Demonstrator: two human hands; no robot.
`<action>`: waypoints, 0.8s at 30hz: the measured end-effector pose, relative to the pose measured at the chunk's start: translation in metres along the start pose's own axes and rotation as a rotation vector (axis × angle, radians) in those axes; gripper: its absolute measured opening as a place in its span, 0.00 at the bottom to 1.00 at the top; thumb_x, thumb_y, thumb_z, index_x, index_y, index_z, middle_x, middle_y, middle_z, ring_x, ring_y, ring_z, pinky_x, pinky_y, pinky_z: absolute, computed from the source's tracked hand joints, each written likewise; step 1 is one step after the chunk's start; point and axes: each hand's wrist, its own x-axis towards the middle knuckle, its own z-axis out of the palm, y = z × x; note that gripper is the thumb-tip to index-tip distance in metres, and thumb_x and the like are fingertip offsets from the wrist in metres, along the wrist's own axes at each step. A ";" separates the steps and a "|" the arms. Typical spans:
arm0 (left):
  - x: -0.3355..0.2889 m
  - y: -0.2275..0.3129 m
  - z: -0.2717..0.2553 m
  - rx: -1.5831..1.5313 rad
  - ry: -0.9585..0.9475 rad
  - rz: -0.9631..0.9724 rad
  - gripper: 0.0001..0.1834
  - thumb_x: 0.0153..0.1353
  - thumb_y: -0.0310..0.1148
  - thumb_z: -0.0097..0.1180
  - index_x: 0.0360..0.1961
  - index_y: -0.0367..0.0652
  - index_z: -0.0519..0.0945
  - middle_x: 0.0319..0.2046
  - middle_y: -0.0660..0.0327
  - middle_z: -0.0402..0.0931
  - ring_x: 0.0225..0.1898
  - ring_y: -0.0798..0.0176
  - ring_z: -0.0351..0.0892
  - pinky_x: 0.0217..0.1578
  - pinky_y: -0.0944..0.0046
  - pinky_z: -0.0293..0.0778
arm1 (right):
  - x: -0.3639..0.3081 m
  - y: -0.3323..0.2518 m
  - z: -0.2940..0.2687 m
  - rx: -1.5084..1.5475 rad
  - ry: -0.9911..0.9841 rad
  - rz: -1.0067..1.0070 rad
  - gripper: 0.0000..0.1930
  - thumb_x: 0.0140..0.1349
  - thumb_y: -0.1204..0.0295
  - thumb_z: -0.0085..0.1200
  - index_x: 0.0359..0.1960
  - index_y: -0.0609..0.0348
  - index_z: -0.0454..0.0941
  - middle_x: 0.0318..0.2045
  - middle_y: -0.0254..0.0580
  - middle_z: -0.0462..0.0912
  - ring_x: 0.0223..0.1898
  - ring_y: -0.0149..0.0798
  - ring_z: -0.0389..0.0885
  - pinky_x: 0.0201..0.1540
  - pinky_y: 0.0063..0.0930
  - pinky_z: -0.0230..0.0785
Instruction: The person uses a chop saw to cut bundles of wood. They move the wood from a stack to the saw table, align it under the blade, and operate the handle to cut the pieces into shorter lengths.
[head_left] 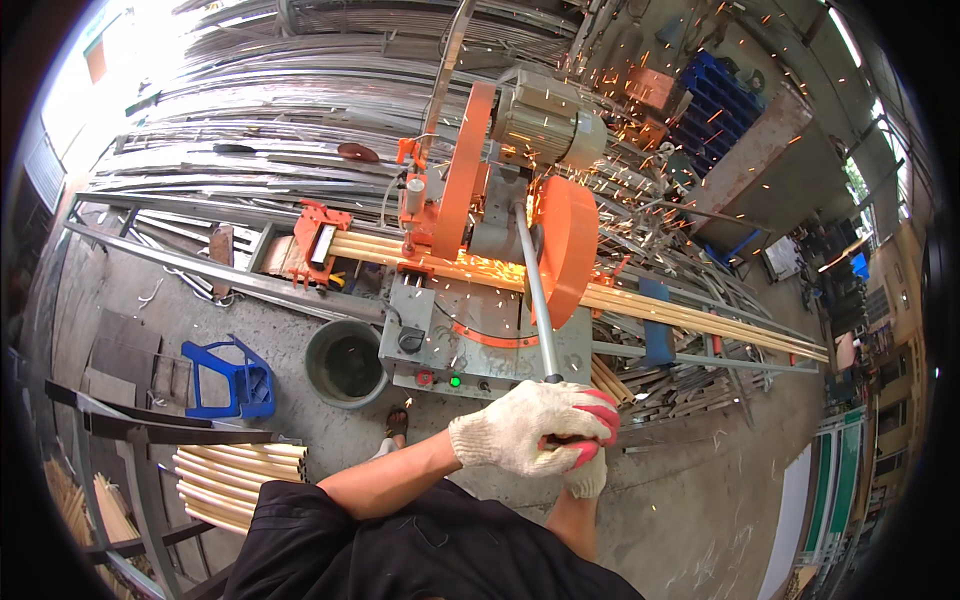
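Observation:
My left hand point(535, 428), in a cream knit glove with pink-red fingertips, is closed round the end of a long metal lever handle point(535, 285). Just below it, my right hand point(587, 474), in the same kind of glove, is closed at the same lever end; its fingers are mostly hidden. The lever belongs to a cut-off saw with an orange blade guard point(570, 250). Several long yellowish tubes point(700, 318) lie side by side across the saw, held at the left by an orange clamp point(316, 245). Bright sparks fly at the blade and scatter to the upper right.
The grey saw base has a green lit button point(456, 381). A dark bucket point(346, 362) and a blue plastic stool point(230, 378) stand on the floor at the left. Cut yellowish tubes point(215, 480) lie on a rack at lower left. Metal bars point(200, 110) are stacked behind.

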 end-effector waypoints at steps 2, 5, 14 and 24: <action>-0.004 0.001 0.002 0.007 0.001 -0.031 0.15 0.59 0.31 0.63 0.47 0.42 0.85 0.50 0.52 0.83 0.55 0.43 0.81 0.55 0.49 0.79 | -0.003 0.006 0.003 0.045 0.016 0.007 0.28 0.58 0.71 0.67 0.62 0.56 0.74 0.57 0.43 0.78 0.58 0.39 0.80 0.59 0.37 0.75; -0.011 0.003 0.002 0.026 0.039 -0.046 0.15 0.58 0.31 0.63 0.47 0.42 0.85 0.50 0.52 0.83 0.54 0.43 0.82 0.54 0.49 0.79 | 0.003 0.004 0.007 0.052 0.009 -0.083 0.25 0.60 0.69 0.66 0.59 0.56 0.77 0.55 0.41 0.79 0.55 0.39 0.81 0.58 0.38 0.76; -0.022 0.005 0.009 -0.065 0.091 -0.047 0.14 0.58 0.29 0.63 0.47 0.42 0.86 0.53 0.51 0.83 0.57 0.41 0.81 0.56 0.49 0.78 | -0.025 0.026 0.008 -0.008 0.006 -0.024 0.26 0.55 0.68 0.71 0.54 0.53 0.74 0.50 0.42 0.78 0.51 0.46 0.81 0.54 0.43 0.78; -0.030 0.000 0.016 -0.052 0.112 0.004 0.13 0.60 0.32 0.62 0.46 0.42 0.86 0.49 0.52 0.84 0.56 0.43 0.81 0.57 0.51 0.78 | -0.013 -0.008 0.004 0.099 -0.035 -0.013 0.17 0.58 0.72 0.66 0.49 0.52 0.75 0.47 0.38 0.79 0.48 0.37 0.82 0.50 0.36 0.78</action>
